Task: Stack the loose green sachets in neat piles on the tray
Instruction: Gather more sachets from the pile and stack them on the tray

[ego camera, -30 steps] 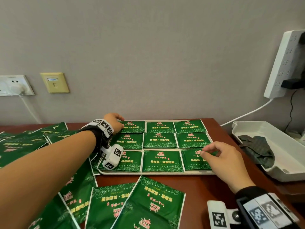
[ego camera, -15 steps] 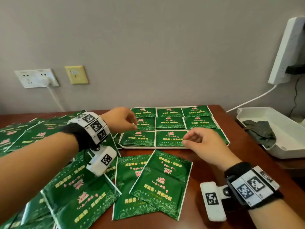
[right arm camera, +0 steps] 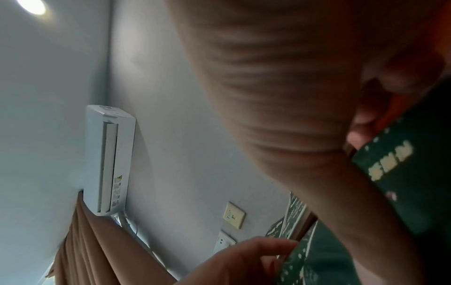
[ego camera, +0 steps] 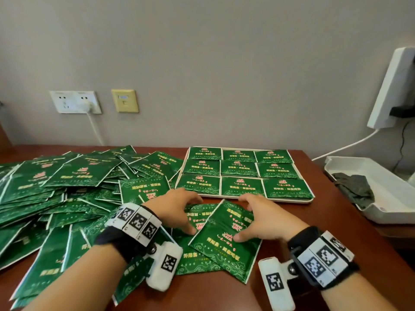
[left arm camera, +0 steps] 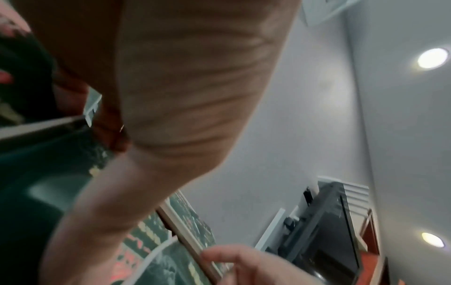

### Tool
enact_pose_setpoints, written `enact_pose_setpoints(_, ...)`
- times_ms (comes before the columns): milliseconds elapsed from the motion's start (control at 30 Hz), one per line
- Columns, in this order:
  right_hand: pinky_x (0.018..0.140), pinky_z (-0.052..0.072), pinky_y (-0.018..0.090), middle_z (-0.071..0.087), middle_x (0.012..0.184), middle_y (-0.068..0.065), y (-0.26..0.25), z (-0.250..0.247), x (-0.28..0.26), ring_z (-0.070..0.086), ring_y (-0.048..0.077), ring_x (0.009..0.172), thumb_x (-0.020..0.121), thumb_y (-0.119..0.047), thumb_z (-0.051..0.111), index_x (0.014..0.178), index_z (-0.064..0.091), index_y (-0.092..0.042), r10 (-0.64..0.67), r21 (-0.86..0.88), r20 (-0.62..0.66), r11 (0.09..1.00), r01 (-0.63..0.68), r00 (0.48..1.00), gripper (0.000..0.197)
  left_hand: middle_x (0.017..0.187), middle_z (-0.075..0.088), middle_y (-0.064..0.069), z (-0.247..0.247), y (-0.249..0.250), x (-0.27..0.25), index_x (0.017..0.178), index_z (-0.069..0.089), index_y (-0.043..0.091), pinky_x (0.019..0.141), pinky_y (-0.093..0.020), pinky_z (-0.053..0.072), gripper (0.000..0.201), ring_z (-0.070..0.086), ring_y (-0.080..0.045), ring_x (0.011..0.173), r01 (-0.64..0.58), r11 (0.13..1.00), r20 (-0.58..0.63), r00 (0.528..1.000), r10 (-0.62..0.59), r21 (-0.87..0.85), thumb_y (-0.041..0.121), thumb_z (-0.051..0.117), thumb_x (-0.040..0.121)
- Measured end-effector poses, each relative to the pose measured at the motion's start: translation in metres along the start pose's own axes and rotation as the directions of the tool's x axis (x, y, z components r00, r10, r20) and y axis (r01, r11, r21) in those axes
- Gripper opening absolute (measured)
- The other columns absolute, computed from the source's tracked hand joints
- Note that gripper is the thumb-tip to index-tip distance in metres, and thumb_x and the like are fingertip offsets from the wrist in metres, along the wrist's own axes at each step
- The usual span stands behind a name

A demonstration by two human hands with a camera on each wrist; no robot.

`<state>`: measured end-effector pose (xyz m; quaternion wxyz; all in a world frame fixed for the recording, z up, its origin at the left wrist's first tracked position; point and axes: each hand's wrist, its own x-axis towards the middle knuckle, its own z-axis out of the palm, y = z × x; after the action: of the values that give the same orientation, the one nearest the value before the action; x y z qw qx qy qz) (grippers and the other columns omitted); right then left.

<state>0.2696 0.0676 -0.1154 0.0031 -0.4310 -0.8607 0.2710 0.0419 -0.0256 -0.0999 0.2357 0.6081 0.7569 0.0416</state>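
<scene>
The white tray at the back right holds three rows of three green sachet piles. Two loose sachets lie crossed on the table just in front of it. My left hand arches over the left sachet, fingers curled at its far edge and thumb down near its side. My right hand covers the right sachet, thumb pressed on its face and fingers curled over its far corner. In the right wrist view that sachet sits between thumb and fingers.
A large heap of loose green sachets covers the left half of the brown table. A white tub with a dark cloth stands at the right edge. Wall sockets and a power strip are behind.
Both hands have drawn back from the tray towards me and come down on the two loose sachets in front of it. My head has turned left, bringing the heap into view.
</scene>
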Motion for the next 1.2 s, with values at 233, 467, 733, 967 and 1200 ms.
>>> enact_pose_setpoints(233,0.085,0.050,0.032,0.055,0.112,-0.009,0.000,-0.003,-0.002,0.055,0.010,0.098,0.053,-0.046,0.097,0.115,0.049,-0.026,0.112,0.022,0.053,0.993,-0.113,0.992,0.081,0.124,0.062,0.010,0.006,-0.012,0.007,0.124,0.054,0.033,0.100,-0.037,0.049,0.067,0.061,-0.014,0.107,0.005,0.988,-0.017,1.000,-0.007,-0.155,0.038,0.090,0.068)
enact_pose_setpoints(467,0.092,0.055,0.041,0.065,0.108,-0.005,0.005,-0.004,-0.002,0.065,0.015,0.098,0.055,-0.026,0.099,0.119,0.049,-0.021,0.085,0.212,0.055,0.973,-0.095,0.995,0.082,0.083,0.076,-0.001,0.012,-0.018,0.005,0.086,0.070,0.020,0.077,-0.040,0.062,0.020,0.074,-0.019,0.074,-0.092,0.884,-0.171,0.985,0.014,-0.459,0.035,0.081,0.080)
enact_pose_setpoints(733,0.099,0.046,0.041,0.072,0.088,0.011,0.015,-0.029,-0.007,0.065,0.021,0.089,0.072,-0.049,0.074,0.086,0.066,-0.004,0.030,0.601,-0.121,0.798,0.049,0.992,0.048,0.070,0.070,-0.003,-0.009,-0.028,-0.011,0.089,0.070,0.012,0.062,-0.028,0.051,0.013,0.060,-0.014,0.057,-0.132,0.630,-0.304,0.937,-0.174,-0.765,0.017,0.079,0.082)
enact_pose_setpoints(967,0.062,0.062,0.040,0.073,0.110,0.021,0.029,-0.053,-0.012,0.073,0.029,0.078,0.079,0.000,0.062,0.126,0.056,-0.014,0.095,0.945,-0.210,0.276,0.177,0.973,0.050,0.119,0.052,-0.005,-0.027,-0.038,-0.026,0.129,0.055,0.039,0.067,-0.029,0.045,0.073,0.050,-0.016,0.084,-0.178,0.396,-0.232,0.968,-0.092,-0.901,-0.016,0.050,0.083)
enact_pose_setpoints(1200,0.064,0.062,0.040,0.072,0.104,0.024,0.033,-0.045,-0.012,0.072,0.034,0.081,0.068,0.005,0.071,0.117,0.061,-0.011,-0.114,0.883,-0.041,0.460,0.090,0.993,0.053,0.074,0.054,-0.001,-0.006,-0.020,-0.021,0.116,0.066,0.027,0.042,-0.020,0.038,0.045,0.045,-0.008,0.049,-0.089,0.655,-0.045,0.996,0.084,-0.751,-0.007,0.061,0.087)
